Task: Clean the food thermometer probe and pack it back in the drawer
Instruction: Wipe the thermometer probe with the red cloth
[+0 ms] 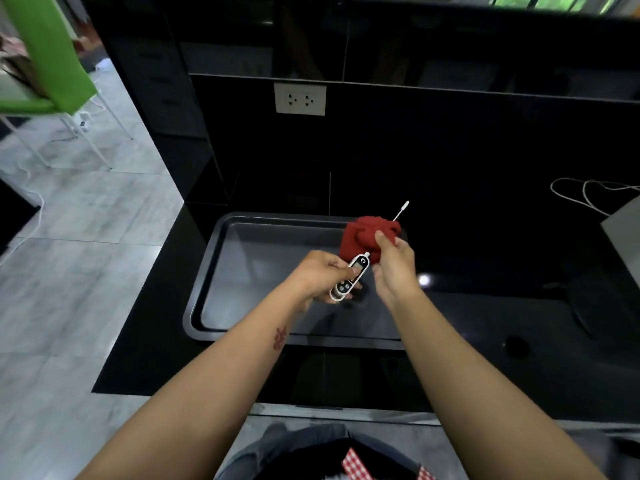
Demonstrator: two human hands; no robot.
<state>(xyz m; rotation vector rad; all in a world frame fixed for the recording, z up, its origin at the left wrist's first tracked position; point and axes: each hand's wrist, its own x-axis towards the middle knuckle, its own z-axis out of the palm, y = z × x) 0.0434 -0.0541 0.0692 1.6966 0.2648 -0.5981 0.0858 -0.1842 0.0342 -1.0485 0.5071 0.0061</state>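
Observation:
My left hand (pixel 323 275) grips the white body of the food thermometer (pixel 349 277) above a dark tray (pixel 207 271). Its thin metal probe runs up and to the right, and the tip (pixel 401 208) sticks out beyond a bunched red cloth (pixel 360 237). My right hand (pixel 393 261) holds that cloth pinched around the middle of the probe. The part of the probe inside the cloth is hidden. No drawer shows in this view.
The tray lies on a glossy black counter (pixel 485 323) with a black wall and a white double socket (pixel 300 98) behind. A white cable (pixel 585 192) and a grey box (pixel 623 233) sit at the right edge. Grey floor tiles and a green chair (pixel 52 64) are on the left.

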